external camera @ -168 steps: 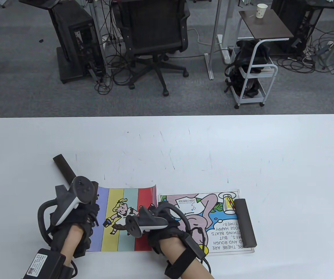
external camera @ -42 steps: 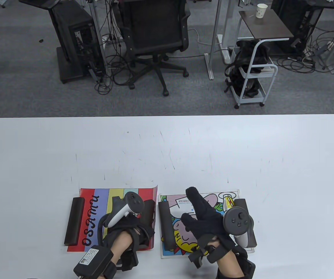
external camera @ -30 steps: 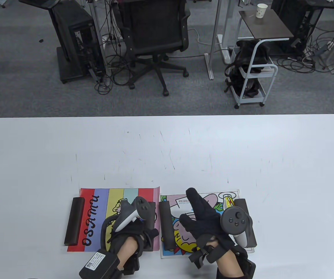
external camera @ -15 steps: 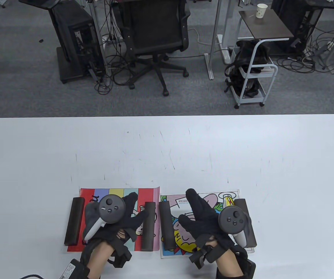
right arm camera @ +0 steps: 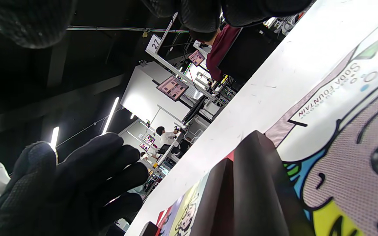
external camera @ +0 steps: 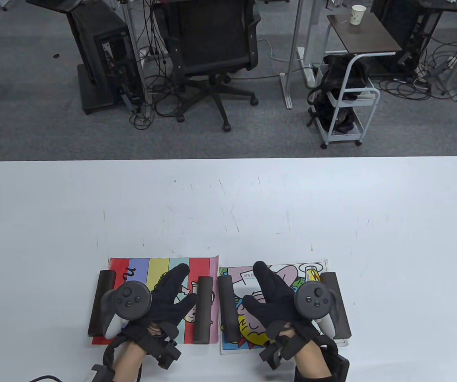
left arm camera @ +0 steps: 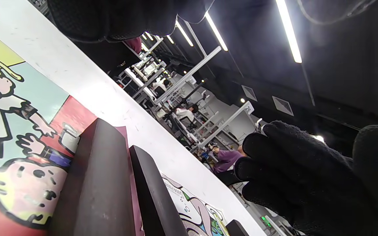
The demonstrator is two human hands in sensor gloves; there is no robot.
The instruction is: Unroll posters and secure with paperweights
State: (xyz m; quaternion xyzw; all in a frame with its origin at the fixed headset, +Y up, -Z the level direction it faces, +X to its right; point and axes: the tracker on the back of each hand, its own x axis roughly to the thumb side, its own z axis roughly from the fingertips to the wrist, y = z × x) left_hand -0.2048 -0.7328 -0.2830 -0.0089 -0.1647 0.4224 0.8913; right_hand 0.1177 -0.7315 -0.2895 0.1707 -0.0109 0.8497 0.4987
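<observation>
Two posters lie flat side by side near the table's front edge. The striped poster [external camera: 159,266] has a dark bar paperweight on its left edge [external camera: 101,302] and one on its right edge [external camera: 203,310]. The cartoon poster [external camera: 282,269] has bars on its left edge [external camera: 228,309] and right edge [external camera: 339,304]. My left hand [external camera: 180,288] is open, palm down, over the striped poster and holds nothing. My right hand [external camera: 258,284] is open, palm down, over the cartoon poster and holds nothing. The left wrist view shows the two middle bars [left arm camera: 97,183] close together.
The white table [external camera: 228,199] stretches bare behind the posters. Beyond its far edge, on the floor, stand an office chair [external camera: 212,43], a white cart [external camera: 348,107] and a side table with a paper cup [external camera: 358,14].
My left hand set a bar on the striped poster's right edge, flattening the curl, let go and opened flat over the poster. My right hand stayed open and hardly moved.
</observation>
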